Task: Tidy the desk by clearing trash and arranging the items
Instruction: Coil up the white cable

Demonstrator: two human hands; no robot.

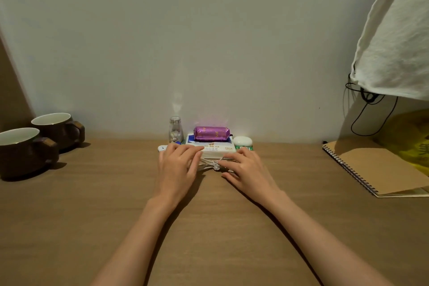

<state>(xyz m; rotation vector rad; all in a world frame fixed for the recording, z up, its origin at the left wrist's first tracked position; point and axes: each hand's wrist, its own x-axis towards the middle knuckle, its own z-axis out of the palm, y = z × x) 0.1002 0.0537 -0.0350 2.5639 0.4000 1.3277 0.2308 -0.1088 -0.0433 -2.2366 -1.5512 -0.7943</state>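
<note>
Two bare hands lay near the middle of the desk (pixel 220 239), close to its back edge, with a bundled white cord (pixel 212 166) between them. The left hand (pixel 177 166) was spread flat, its fingers nearly straight and slanting right. Their tips rested on the cord's left end and on the front left corner of a tissue pack (pixel 220 150), and it gripped nothing. The right hand (pixel 247 169) had its fingers gently bent and pointing left, tips touching the cord's right end, thumb apart and lower on the desk. No closed grip showed there either. The cord lay on the desk just in front of the tissue pack, which sat against the wall (pixel 209 42) at the middle of the back edge. A purple packet (pixel 212 133) lay on top of the pack. A small glass bottle (pixel 175 130) stood upright just left of it, and a white oval object (pixel 242 141) sat on a green box (pixel 243 147) just right of it. A small white item (pixel 162 148) showed partly beside the left hand's fingers. Two brown mugs (pixel 58 129) stood side by side at the desk's left edge, handles pointing right. A spiral notebook (pixel 376 167) lay closed at the right edge, with a yellow bag (pixel 408 137) behind it. A white cloth (pixel 394 30) and a black cable (pixel 369 114) hung above that corner.
</note>
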